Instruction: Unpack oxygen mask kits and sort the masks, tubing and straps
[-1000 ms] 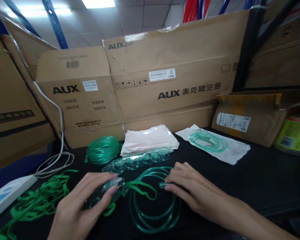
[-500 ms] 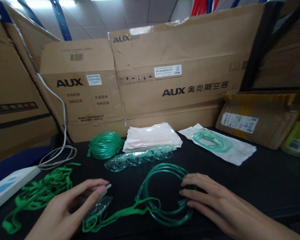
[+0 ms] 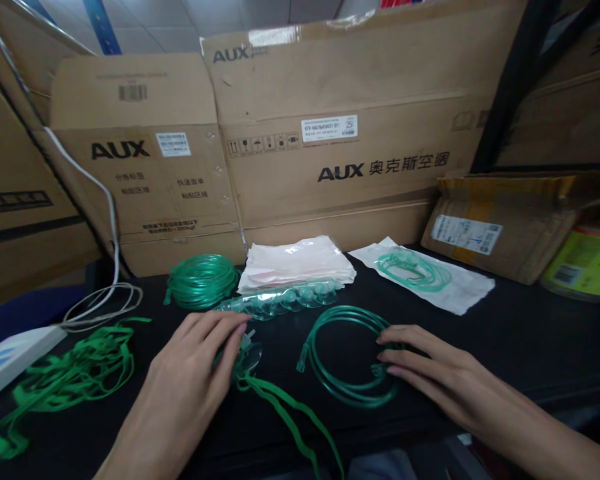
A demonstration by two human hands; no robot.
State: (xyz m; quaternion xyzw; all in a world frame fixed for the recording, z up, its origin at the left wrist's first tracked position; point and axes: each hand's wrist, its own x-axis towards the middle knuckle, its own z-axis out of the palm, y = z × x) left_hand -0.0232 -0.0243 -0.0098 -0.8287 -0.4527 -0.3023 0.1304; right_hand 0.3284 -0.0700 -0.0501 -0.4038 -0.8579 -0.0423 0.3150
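Note:
My left hand (image 3: 200, 363) is closed around a clear oxygen mask (image 3: 253, 357), most of it hidden behind the fingers. From the mask a green elastic strap (image 3: 293, 403) trails down past the table's front edge. My right hand (image 3: 430, 367) has its fingers over the right side of a coil of green tubing (image 3: 330, 383) and grips it there. The coil's left connector (image 3: 301, 360) shows; another end lies by the right fingertips. Behind my left hand lies a row of nested clear masks (image 3: 290, 300) in plastic wrap.
A big tubing coil (image 3: 203, 280) stands beside a stack of white pouches (image 3: 297, 263). Loose green straps (image 3: 75, 373) and a white power strip (image 3: 25, 360) are at left. A packed pouch with tubing (image 3: 425, 273) lies right, before a small carton (image 3: 485, 230). Large cartons (image 3: 280, 187) wall the back.
My left hand has moved right and away from me with the mask, and its strap no longer crosses the tubing. My right hand has shifted the coil slightly right and farther back.

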